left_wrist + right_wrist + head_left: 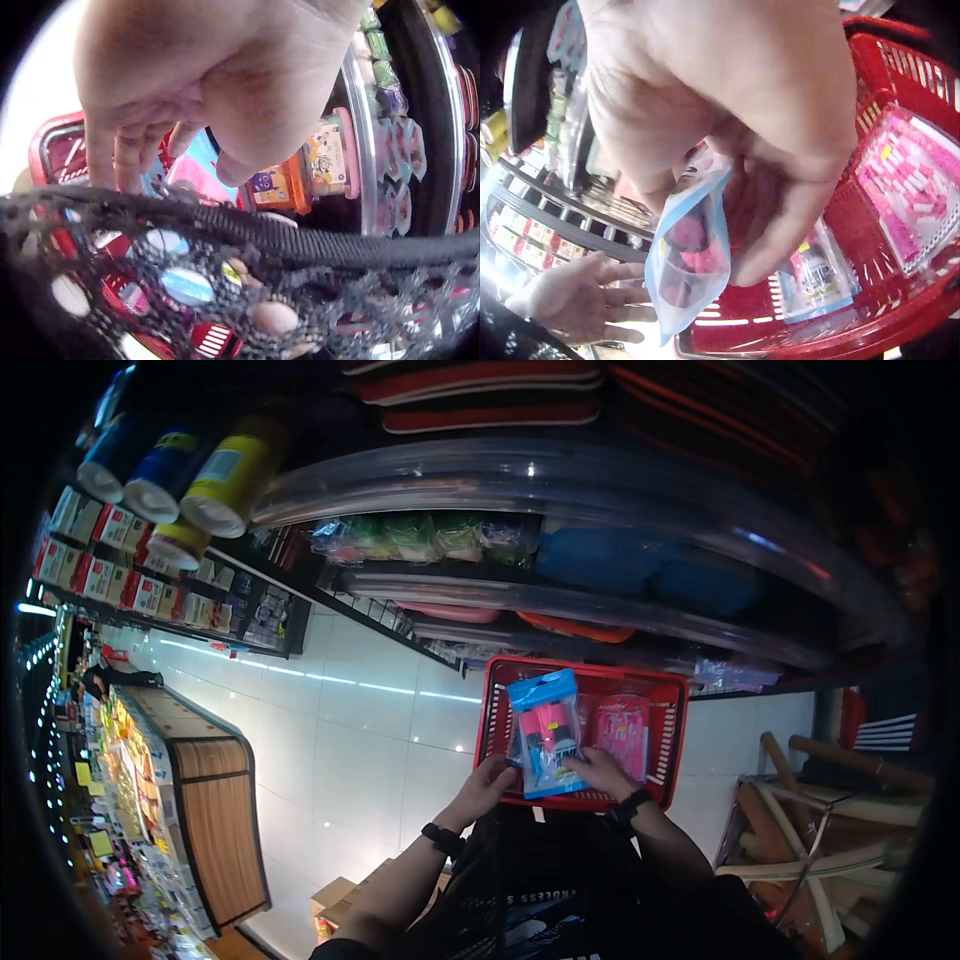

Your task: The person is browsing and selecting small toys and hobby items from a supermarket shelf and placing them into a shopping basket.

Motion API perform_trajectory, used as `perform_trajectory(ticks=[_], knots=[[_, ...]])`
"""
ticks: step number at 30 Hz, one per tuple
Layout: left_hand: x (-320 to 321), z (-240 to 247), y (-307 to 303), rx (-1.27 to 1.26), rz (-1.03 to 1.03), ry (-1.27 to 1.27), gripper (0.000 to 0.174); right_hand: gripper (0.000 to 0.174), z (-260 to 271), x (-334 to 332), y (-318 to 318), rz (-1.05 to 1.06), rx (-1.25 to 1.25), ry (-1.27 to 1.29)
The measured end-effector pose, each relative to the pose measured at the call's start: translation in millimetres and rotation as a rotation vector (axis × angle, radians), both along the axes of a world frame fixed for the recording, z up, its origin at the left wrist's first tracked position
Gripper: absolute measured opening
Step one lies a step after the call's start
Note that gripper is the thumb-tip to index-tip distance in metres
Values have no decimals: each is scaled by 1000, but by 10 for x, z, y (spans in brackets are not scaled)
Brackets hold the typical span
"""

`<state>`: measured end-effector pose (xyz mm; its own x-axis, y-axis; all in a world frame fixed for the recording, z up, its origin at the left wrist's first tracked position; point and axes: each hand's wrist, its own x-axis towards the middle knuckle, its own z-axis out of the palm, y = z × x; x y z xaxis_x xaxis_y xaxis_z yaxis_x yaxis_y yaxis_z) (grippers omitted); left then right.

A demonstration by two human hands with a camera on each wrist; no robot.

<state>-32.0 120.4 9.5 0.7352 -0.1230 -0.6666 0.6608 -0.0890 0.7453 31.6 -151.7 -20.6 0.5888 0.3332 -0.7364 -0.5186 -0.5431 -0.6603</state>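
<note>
My right hand [603, 770] [727, 90] grips a clear plastic packet [545, 732] [688, 251] with blue edges and pink and dark contents, held over a red basket [680, 755] [780, 330]. Beside the packet's lower left edge is my left hand [487, 780]; in the right wrist view this hand [581, 296] has its fingers spread and holds nothing. Inside the basket lie a pink-and-white pack [622, 738] [911, 187] and, in the right wrist view, another blue-edged packet [817, 277].
Shelves with bagged goods [430, 538] and plastic tubs [326, 161] run beyond the basket. Yellow and blue rolls [225, 475] are at upper left. A wood-panelled display counter [215, 820] stands left, cardboard boxes [335, 900] below, and a wire rack of long pieces [800, 840] right.
</note>
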Motion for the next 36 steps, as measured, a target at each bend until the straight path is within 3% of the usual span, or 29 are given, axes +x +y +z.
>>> perform_trajectory(ticks=[3, 5, 7, 10, 15, 17, 22, 27, 29, 32, 36], knots=[[55, 149, -220, -229, 33, 78, 63, 41, 385, -85, -185, -15, 154, -48], [44, 121, -346, -446, 58, 187, 53, 42, 634, -149, -254, -16, 202, -75], [50, 471, -518, -605, 109, 160, 47, 47, 713, -249, -339, -46, 234, -111], [56, 575, -546, -585, 22, 127, 43, 53, 1130, -344, -390, -154, 345, -146], [108, 840, -598, -497, -155, 10, 41, 52, 1302, -569, -549, -154, 304, -230], [156, 1047, -636, -371, -331, -57, 41, 52, 1355, -676, -587, -221, 331, -263], [164, 1261, -772, -380, -483, -130, 44, 34, 1452, -973, -682, -442, 317, -347], [61, 1243, -817, -567, -537, -69, 52, 29, 1745, -1082, -883, -680, 353, -389], [16, 1153, -794, -447, -582, -127, 54, 29, 1908, -1079, -1090, -738, 334, -559], [-31, 1128, -722, -348, -598, -184, 53, 29, 1976, -939, -1547, -836, 265, -623], [-46, 1041, -626, -231, -531, -161, 53, 28, 2401, -492, -1980, -790, 170, -758]])
